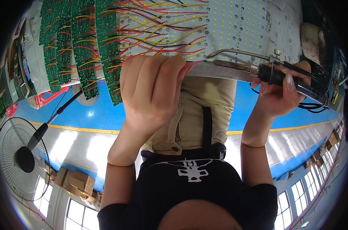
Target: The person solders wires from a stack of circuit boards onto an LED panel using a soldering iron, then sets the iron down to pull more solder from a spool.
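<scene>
My right hand [279, 90] is closed around the black handle of a soldering iron [273, 75]. A thin metal solder-feed tube [243, 53] is clamped along the iron and curves down to its tip. The iron points left, over the near edge of the white LED boards [235, 27]. My left hand [153, 82] is closed in a pinch, its fingertips just left of the iron's tip. A short wire [197, 61] comes out by these fingertips; the pinch itself is mostly hidden behind the knuckles. Red, yellow and black wires [162, 34] run from green circuit boards [108, 50] onto the white boards.
Several more green circuit boards [80, 50] hang over the bench edge on the left. A brownish block [312, 43] lies at the right end, near black cables [314, 107]. A standing fan [25, 159] is at the lower left. Cardboard boxes [78, 183] are stacked behind.
</scene>
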Demonstrator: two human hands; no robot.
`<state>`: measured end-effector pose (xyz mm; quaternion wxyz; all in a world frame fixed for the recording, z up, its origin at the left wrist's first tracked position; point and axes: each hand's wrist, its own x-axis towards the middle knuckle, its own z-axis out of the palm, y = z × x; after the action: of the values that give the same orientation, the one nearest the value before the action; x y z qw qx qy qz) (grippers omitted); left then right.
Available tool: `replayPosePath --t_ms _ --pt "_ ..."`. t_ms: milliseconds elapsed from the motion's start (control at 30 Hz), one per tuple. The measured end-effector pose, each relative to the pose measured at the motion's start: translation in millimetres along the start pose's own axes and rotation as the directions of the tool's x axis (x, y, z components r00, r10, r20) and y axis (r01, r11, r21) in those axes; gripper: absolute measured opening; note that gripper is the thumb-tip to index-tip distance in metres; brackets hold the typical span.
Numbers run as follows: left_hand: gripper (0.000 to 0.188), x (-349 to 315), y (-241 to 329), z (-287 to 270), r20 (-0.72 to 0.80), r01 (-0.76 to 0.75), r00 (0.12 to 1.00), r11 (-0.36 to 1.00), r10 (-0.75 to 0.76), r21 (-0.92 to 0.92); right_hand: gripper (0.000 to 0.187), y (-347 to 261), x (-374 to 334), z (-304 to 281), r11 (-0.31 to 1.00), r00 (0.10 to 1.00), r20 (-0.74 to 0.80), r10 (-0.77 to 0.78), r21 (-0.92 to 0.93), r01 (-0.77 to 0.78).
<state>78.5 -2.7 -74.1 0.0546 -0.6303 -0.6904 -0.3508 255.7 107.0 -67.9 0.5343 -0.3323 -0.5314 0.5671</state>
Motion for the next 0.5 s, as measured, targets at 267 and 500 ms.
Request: replayPosePath --t_ms 267,500 --pt "0.016 -0.4 0.0 -0.8 0.001 0.009 1.000 1.000 -0.009 0.008 0.010 -1.9 0.8 4.9 1.000 1.000 -0.008 0.003 -0.014 -0.003" --pt "0.016 -0.6 1.2 -1.5 0.016 0.014 1.000 1.000 -0.014 0.018 0.010 -0.8 -1.6 6.9 0.999 0.996 -0.091 -0.006 -0.046 0.002"
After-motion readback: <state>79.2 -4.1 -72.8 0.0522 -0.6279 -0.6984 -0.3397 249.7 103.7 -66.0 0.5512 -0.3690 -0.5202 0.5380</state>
